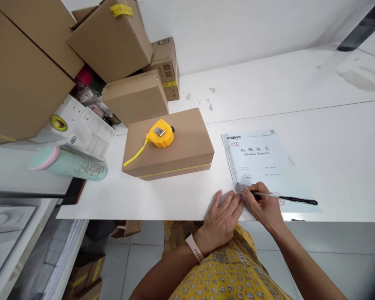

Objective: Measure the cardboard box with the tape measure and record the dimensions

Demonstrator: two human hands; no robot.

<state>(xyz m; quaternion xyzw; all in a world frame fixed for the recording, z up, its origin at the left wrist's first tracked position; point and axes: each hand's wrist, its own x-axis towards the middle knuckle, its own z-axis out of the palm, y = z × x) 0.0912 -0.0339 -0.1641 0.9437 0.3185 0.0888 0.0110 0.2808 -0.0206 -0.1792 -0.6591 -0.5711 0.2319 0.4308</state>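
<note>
My right hand (267,208) is closed around a slim pen (296,200) with a clear barrel and black ends. Its tip lies by the lower left, bound edge of a pale blue testing report booklet (259,166), which rests flat on the white table (175,200). Fingers apart, my left hand (220,218) lies on the table's front edge, its fingertips close to the booklet's corner and my right hand. Left of the booklet sits a closed brown cardboard box (187,141), with a yellow tape measure (161,133) on top, a short length of its blade pulled out.
Cardboard boxes (112,41) are stacked at the back left. A mint green bottle (78,164) with a pink rim stands near a white printed carton (90,129). A dark post (362,27) rises at the back right. Below left is a white appliance (6,233).
</note>
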